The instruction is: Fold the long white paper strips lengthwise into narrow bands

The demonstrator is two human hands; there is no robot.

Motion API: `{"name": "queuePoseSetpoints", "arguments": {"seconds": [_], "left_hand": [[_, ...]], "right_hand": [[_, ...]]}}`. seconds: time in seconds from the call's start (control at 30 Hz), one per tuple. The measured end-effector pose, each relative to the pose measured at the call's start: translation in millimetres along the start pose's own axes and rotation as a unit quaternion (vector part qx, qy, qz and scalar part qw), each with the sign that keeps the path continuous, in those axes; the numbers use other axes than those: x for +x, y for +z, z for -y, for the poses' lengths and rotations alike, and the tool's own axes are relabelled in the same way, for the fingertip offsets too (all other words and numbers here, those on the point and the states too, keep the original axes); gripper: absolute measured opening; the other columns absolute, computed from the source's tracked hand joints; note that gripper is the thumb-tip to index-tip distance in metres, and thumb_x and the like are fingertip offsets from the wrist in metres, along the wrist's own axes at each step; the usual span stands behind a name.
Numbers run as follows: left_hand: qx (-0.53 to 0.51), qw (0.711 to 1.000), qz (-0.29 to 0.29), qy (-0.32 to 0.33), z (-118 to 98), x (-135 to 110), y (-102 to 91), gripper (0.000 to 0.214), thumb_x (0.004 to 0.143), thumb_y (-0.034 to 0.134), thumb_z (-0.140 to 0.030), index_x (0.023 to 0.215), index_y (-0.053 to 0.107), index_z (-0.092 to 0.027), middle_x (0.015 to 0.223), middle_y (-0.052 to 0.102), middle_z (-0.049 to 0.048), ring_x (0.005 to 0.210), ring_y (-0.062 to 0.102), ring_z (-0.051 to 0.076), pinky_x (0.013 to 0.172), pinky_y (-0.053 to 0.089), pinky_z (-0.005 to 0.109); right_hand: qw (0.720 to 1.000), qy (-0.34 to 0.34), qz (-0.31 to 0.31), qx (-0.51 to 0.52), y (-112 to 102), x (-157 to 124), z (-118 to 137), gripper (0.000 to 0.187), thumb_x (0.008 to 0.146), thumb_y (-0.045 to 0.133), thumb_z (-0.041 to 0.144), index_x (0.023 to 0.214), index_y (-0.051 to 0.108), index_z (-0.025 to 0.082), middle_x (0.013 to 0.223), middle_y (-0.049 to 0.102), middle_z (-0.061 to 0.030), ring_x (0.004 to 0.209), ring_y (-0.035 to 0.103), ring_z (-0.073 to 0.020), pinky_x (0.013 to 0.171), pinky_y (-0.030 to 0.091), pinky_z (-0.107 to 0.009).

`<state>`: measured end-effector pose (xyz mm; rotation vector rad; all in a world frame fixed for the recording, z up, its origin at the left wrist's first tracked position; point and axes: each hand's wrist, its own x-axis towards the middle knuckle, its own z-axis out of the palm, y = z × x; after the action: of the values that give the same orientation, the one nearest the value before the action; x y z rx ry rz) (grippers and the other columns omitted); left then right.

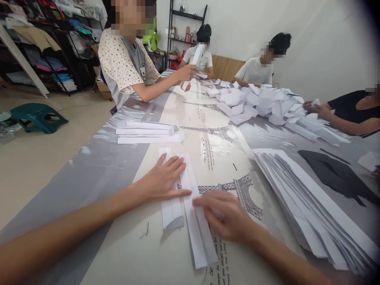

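Two long folded strips of white paper lie side by side on the table in front of me. My left hand (166, 178) rests flat with fingers spread across the tops of both, over the left strip (170, 213) and the right strip (197, 237). My right hand (227, 215) is curled, its fingertips pressing on the right strip's edge near the middle. To my right a fanned stack of white sheets (311, 206) lies within reach.
The table wears a cloth printed with Eiffel Towers (234, 190). Folded strips (148, 132) lie further left. A heap of folded papers (258, 105) sits at the far end, where several other people work. A green stool (38, 116) stands on the floor.
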<state>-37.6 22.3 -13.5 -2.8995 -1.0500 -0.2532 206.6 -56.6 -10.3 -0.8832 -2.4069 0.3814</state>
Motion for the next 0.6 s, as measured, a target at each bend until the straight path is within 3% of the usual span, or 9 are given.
{"name": "queuePoseSetpoints", "arguments": {"seconds": [0.07, 0.17, 0.27, 0.37, 0.47, 0.6], "left_hand": [[0.009, 1.0, -0.017, -0.01, -1, 3, -1.6, 0.072, 0.1, 0.03, -0.073, 0.128, 0.058, -0.013, 0.14, 0.056, 0.0193, 0.13, 0.049, 0.037, 0.114, 0.027, 0.055], [0.037, 0.999, -0.026, -0.028, -4, 5, -3.1, 0.054, 0.105, 0.037, -0.057, 0.119, 0.063, -0.012, 0.123, 0.063, 0.0184, 0.116, 0.057, 0.036, 0.107, 0.036, 0.054], [0.082, 0.995, -0.058, -0.024, -8, 1, -0.6, 0.043, 0.105, 0.045, -0.046, 0.118, 0.063, -0.009, 0.117, 0.065, 0.0192, 0.112, 0.059, 0.035, 0.109, 0.036, 0.055], [0.09, 0.99, -0.099, 0.048, -9, -2, 3.5, 0.028, 0.107, 0.045, -0.029, 0.116, 0.062, -0.009, 0.114, 0.066, 0.0167, 0.112, 0.06, 0.031, 0.107, 0.041, 0.05], [0.039, 0.987, -0.096, 0.119, -9, -3, 2.7, 0.021, 0.108, 0.041, -0.021, 0.114, 0.059, -0.012, 0.111, 0.065, 0.0127, 0.1, 0.063, 0.025, 0.089, 0.052, 0.039], [0.005, 0.988, -0.09, 0.127, -10, -2, -5.7, 0.025, 0.109, 0.04, -0.03, 0.121, 0.058, -0.017, 0.111, 0.064, 0.0109, 0.092, 0.063, 0.024, 0.079, 0.053, 0.036]], "right_hand": [[0.991, 0.127, -0.045, 0.006, -4, 7, -6, 0.021, 0.099, 0.054, 0.029, 0.115, 0.065, 0.021, 0.1, 0.073, -0.0067, 0.075, 0.066, -0.0171, 0.068, 0.056, -0.032], [0.969, 0.246, -0.013, -0.019, -8, 11, -9, 0.032, 0.094, 0.064, 0.038, 0.122, 0.061, 0.022, 0.105, 0.068, -0.0073, 0.073, 0.063, -0.018, 0.063, 0.053, -0.032], [0.955, 0.295, 0.021, -0.02, -9, 12, -7, 0.036, 0.093, 0.061, 0.035, 0.126, 0.055, 0.022, 0.1, 0.065, -0.0065, 0.081, 0.064, -0.0217, 0.068, 0.051, -0.034], [0.941, 0.335, 0.04, 0.005, -10, 13, -6, 0.032, 0.094, 0.058, 0.034, 0.124, 0.053, 0.024, 0.084, 0.062, -0.0006, 0.077, 0.06, -0.0207, 0.066, 0.046, -0.032], [0.935, 0.351, 0.056, 0.012, -12, 14, -8, 0.009, 0.095, 0.054, 0.033, 0.098, 0.053, 0.025, 0.068, 0.051, 0.0055, 0.062, 0.049, -0.0163, 0.057, 0.036, -0.028], [0.937, 0.345, 0.062, 0.006, -13, 15, -13, 0.027, 0.094, 0.054, 0.033, 0.073, 0.04, 0.023, 0.061, 0.043, 0.0067, 0.057, 0.04, -0.0134, 0.053, 0.027, -0.027]]}}
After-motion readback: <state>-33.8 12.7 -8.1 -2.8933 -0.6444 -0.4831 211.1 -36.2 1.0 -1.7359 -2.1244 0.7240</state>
